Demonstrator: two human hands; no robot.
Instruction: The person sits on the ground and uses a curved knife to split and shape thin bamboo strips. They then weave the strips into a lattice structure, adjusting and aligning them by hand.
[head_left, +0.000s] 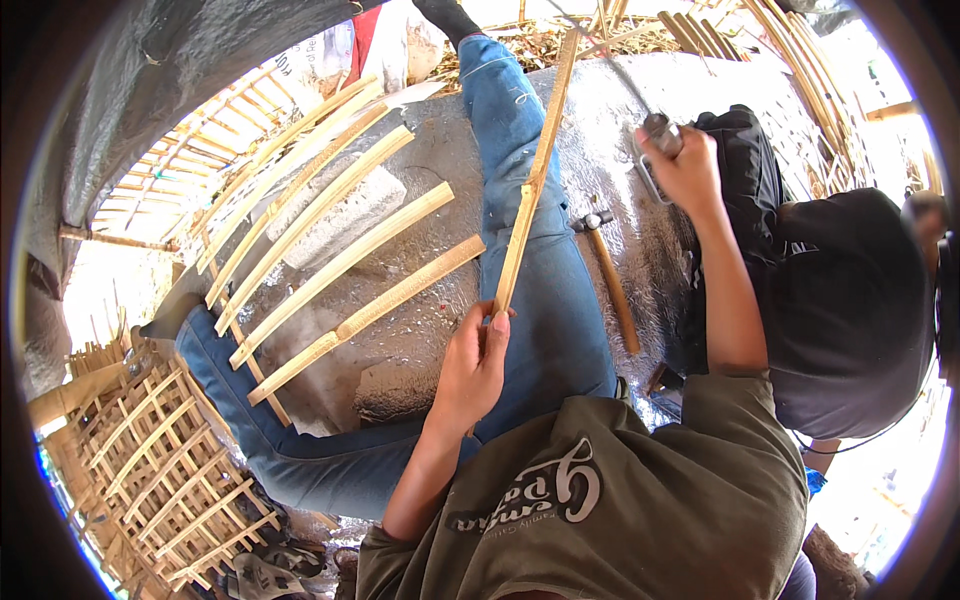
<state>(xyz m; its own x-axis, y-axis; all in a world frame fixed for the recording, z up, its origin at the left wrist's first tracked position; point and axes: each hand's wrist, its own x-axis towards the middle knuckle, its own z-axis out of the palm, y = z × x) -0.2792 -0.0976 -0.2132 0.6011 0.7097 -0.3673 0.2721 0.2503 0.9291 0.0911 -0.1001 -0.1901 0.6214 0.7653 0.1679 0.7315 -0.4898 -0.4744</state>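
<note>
My left hand (474, 362) is closed round the lower end of a long split bamboo strip (541, 165). The strip slants up and away over my outstretched leg in blue jeans, and a node shows midway along it. To the right, my right hand (690, 175) is wrapped round the handle of a long, thin-bladed knife (657, 130). Its blade is smeared by motion and points up to the far left, crossing near the strip's far end without clear contact. Left of my leg lie several bamboo slats (345, 240), side by side across a thin crosspiece.
A hammer (613, 285) with a wooden handle lies right of my leg. Black bags (850, 300) stand at the right. A pale block (345, 215) sits under the slats. Woven bamboo panels (165, 480) and shoes (265, 578) are at lower left; bamboo scraps (640, 42) lie at the far side.
</note>
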